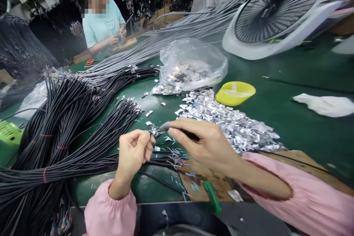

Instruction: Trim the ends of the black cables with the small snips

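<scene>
My left hand (pixel 132 151) pinches a black cable close to its stripped end (pixel 155 130), where thin coloured wires fan out. Opposite it, my right hand (pixel 204 140) has its thumb and index finger drawn together at those wires. A grey fingertip cover (pixel 165 126) sits on that index finger; what lies between the fingertips is hidden. Under the hands, a bundle of black cables (pixel 110 162) ends in bare coloured wires (pixel 178 158). Just beyond my right hand spreads a heap of crumpled silver foil pieces (pixel 235 125).
Behind the heap stand a clear plastic bag (pixel 193 62) and a yellow cup-like holder (pixel 235 94). A white fan (pixel 279 11) is at the back right. Black cable bundles (pixel 55 118) fill the left. A green-handled tool (pixel 211 196) lies near the front edge. Across the table a person (pixel 103 25) works.
</scene>
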A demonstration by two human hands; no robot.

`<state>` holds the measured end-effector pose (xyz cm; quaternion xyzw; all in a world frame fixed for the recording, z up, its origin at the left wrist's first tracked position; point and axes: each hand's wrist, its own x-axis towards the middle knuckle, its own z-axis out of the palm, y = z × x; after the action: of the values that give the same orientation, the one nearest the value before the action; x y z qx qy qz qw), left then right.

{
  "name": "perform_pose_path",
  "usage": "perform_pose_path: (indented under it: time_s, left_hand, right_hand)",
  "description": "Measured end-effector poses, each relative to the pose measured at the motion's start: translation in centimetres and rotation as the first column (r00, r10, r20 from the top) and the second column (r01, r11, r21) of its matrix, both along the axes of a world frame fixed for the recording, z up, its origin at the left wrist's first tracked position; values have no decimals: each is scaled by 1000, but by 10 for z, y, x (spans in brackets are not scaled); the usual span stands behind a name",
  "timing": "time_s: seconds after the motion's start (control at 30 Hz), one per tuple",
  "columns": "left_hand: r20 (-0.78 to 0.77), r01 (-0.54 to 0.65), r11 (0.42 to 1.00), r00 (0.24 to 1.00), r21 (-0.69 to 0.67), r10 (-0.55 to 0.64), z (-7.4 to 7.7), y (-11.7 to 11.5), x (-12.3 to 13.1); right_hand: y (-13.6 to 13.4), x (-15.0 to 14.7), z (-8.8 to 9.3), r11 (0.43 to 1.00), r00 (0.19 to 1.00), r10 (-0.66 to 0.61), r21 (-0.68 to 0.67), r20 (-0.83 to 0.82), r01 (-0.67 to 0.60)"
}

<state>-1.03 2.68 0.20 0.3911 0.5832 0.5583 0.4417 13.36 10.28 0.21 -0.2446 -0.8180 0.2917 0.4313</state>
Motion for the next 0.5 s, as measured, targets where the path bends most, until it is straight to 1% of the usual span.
perform_pose_path:
  time_s: [0.07,0.13,0.23,0.3,0.37,0.43,0.5]
  left_hand:
    - [-82,-100,992,991,75,106,-6,-1,4]
    - [-228,-165,972,953,166,201,-12,-3,8]
    - [-418,-162,944,865,288,276,-19,-6,13]
    - [-488,-137,933,821,334,296,-21,-6,14]
    - [-526,-120,927,794,356,306,-22,-4,14]
    - [-547,-108,928,781,357,302,-23,-1,13]
    - [-540,-90,937,797,338,271,-21,2,12]
  right_hand:
    - [0,-1,1,998,1000,-20,-59,-17,19]
    - [0,-3,2,993,999,-10,-114,-39,6]
    - [1,-5,3,974,998,13,-223,-67,-28]
    - [2,-5,3,946,996,53,-316,-67,-72]
    - [4,-5,3,899,991,118,-416,-67,-135]
    - [7,-5,2,829,975,203,-514,-89,-220]
    - [9,-7,0,758,944,298,-567,-139,-323]
